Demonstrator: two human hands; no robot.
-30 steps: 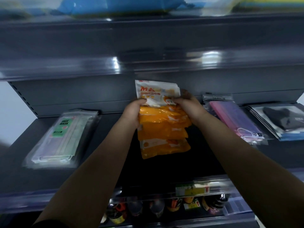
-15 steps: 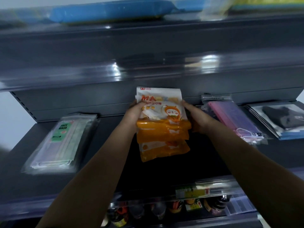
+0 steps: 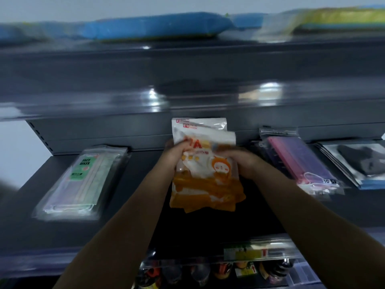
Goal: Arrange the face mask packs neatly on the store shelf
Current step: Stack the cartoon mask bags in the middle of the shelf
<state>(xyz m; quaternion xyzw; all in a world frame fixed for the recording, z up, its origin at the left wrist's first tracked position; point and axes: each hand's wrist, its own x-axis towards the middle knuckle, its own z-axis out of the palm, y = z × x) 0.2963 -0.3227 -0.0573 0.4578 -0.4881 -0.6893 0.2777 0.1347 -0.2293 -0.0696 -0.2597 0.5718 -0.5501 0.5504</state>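
Observation:
A stack of orange-and-white face mask packs (image 3: 205,180) stands tilted over the middle of the dark grey shelf (image 3: 129,226). My left hand (image 3: 177,152) grips the stack's upper left edge, thumb on the front. On the stack's right side, my right hand (image 3: 242,161) holds it at mid height. The top pack sits a little askew, with another pack's white top showing behind it. The stack's lower orange edges are uneven.
A green-labelled face mask pack (image 3: 83,180) lies at the shelf's left. Pink and purple mask packs (image 3: 300,163) and a black mask pack (image 3: 360,161) lie at the right. Blue packs (image 3: 154,26) rest on the upper shelf. Bottles (image 3: 208,272) stand on the shelf below.
Both hands have shifted the front pack, which now sits askew over the one behind. My right hand moved from the stack's upper edge onto its right side. The view tilted upward.

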